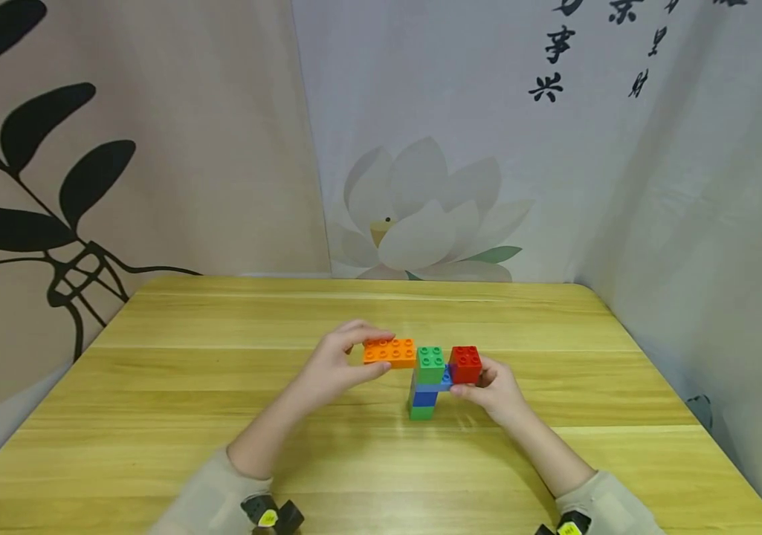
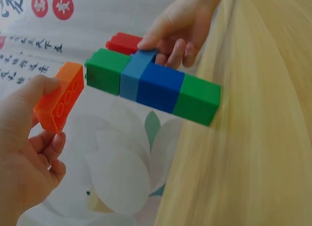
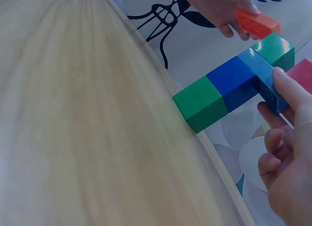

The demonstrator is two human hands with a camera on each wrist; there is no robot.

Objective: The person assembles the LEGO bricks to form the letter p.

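My left hand [image 1: 337,364] pinches an orange building brick [image 1: 389,353] between thumb and fingers, just left of a stack's top. That stack has a green brick [image 2: 197,100] at the bottom, a dark blue brick [image 2: 161,87] over it, then a lighter blue brick [image 3: 263,79] reaching out to the right. On the lighter blue one sit a second green brick [image 1: 430,364] and a red brick [image 1: 465,364], side by side. My right hand [image 1: 497,394] grips the stack at the overhanging blue end, by the red brick. The orange brick and the stack appear apart in the left wrist view.
The wooden table [image 1: 173,401] stretches out beneath both hands. Behind it hangs a pale cloth [image 1: 421,89] with a printed lotus and dark writing; a cloth with dark leaves is at the left. Black wrist cameras [image 1: 270,514] sit on the sleeves.
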